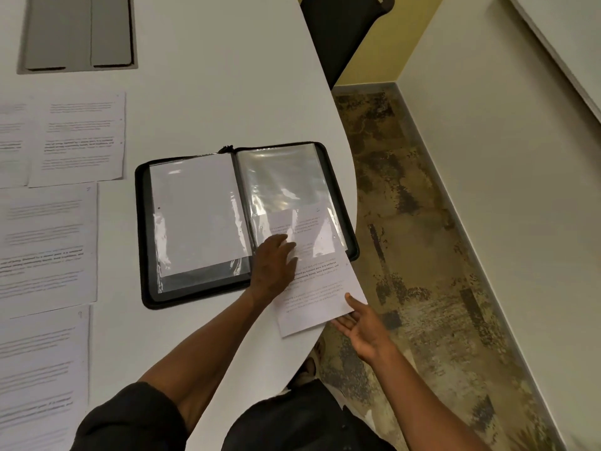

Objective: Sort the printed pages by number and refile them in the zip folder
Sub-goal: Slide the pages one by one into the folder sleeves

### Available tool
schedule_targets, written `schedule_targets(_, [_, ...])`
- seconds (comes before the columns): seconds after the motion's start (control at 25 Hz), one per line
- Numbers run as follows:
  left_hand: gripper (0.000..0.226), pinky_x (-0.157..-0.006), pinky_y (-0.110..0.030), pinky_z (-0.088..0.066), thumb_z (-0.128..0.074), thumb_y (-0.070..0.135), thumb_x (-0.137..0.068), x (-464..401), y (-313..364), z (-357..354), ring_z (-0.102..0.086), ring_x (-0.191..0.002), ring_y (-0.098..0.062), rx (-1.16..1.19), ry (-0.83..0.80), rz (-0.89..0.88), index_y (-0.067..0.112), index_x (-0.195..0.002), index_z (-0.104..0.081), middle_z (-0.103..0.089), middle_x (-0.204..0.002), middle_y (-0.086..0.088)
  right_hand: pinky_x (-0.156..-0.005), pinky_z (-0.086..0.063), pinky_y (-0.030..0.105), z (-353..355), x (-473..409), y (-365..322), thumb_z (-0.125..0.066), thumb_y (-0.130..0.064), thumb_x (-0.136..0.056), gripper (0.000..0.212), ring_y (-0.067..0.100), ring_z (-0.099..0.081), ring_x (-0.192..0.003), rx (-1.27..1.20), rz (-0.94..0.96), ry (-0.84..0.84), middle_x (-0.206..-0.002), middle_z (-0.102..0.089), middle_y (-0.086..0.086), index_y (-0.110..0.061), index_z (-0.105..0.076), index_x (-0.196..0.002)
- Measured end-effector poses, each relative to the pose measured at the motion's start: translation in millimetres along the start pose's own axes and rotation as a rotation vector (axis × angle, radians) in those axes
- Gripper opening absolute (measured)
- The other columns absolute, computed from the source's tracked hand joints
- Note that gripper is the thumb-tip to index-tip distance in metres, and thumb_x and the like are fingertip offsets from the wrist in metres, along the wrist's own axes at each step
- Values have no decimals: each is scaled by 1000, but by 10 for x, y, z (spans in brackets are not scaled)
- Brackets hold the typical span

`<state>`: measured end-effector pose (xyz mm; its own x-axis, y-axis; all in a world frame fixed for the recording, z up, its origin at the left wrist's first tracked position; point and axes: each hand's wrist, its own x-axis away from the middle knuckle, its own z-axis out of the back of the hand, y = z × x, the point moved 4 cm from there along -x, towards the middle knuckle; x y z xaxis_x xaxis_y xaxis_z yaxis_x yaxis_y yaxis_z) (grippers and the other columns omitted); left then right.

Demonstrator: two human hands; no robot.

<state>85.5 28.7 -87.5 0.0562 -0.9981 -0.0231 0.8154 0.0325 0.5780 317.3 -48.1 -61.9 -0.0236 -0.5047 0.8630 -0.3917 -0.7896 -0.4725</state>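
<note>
From the head view, a black zip folder [247, 222] lies open on the white rounded table [201, 76], near its right edge. Its left clear plastic sleeve [195, 216] holds a white sheet. A printed white page [312, 288] sits partly inside the right clear sleeve [286, 183], its lower half sticking out past the folder and over the table edge. The left hand [273, 265] lies on the sleeve mouth, fingers extended and flat on the plastic. The right hand [361, 323] pinches the page's lower corner, thumb on top, fingers beneath. More printed pages [48, 242] lie spread on the table's left.
</note>
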Motion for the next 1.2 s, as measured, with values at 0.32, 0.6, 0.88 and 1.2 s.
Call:
schedule_targets(0.32, [30,-109,-53,-41,-73,25,-85,81,-103,59,-47,-132,-40,-72,-75,-22,9,-110,-71,-59,-133,-18,-60,-60,32,-200,-196,238,-62,1,-95,27,28,-66,-89,44,-32,130,-117,-66,17,-2,-59,-121])
schedule_targets(0.6, [37,-112,-48,-36,-68,32,-89,284,-103,61,-45,-135,-31,100,-30,115,13,-122,-68,-58,-137,-11,-67,-58,36,-310,-366,-101,-61,-1,-96,27,29,-67,-95,21,18,115,-120,-66,18,-4,-59,-122])
schedule_targets(0.88, [52,-91,-31,-52,-73,28,-87,810,14,128,-57,-109,-21,513,114,707,18,-135,-55,-51,-128,-7,-55,-60,30,-587,-427,-194,-60,-2,-97,15,28,-69,-90,25,8,78,-105,-69,15,-7,-62,-111])
schedule_targets(1.2, [47,-62,-5,-48,-75,3,-83,630,-107,233,-62,-84,-11,716,168,723,13,-127,-60,-63,-112,-2,-71,-58,35,-416,-479,-367,-63,-13,-98,18,26,-69,-90,220,129,165,-110,-71,12,-9,-64,-115])
